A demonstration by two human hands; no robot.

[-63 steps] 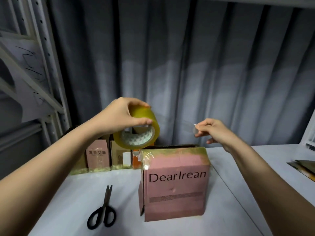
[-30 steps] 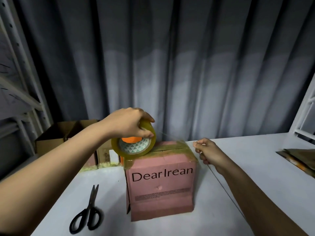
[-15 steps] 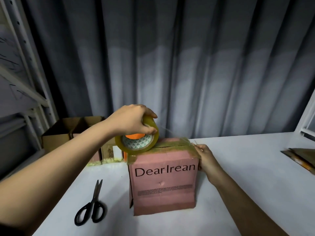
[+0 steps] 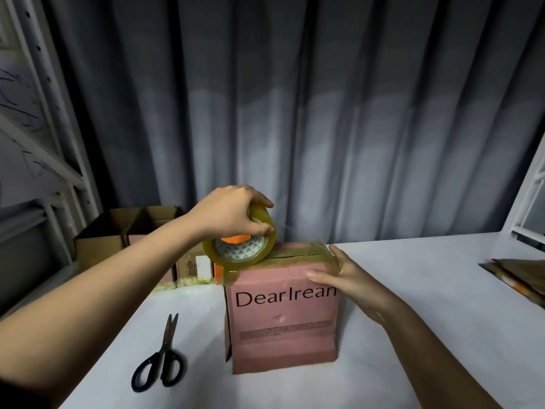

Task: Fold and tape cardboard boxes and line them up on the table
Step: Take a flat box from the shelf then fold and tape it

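Observation:
A pink cardboard box (image 4: 283, 323) printed "DearIrean" stands upright in the middle of the white table (image 4: 413, 290). Yellowish tape covers its top edges. My left hand (image 4: 233, 214) grips a roll of clear tape (image 4: 240, 250) at the box's top left corner, and a thin strand of tape runs from the roll to the right. My right hand (image 4: 345, 276) lies flat with straight fingers against the box's upper right corner, pressing tape down there.
Black scissors (image 4: 160, 358) lie on the table left of the box. Several small boxes (image 4: 194, 267) stand in a row behind it, with open brown cartons (image 4: 118, 234) further left. Flat cardboard (image 4: 519, 276) lies at the right edge. Metal shelving (image 4: 44, 143) rises on the left.
My right hand came down with the pulled tape end from the air to the box's right corner and now presses flat. The left hand lowered the roll onto the box's top left.

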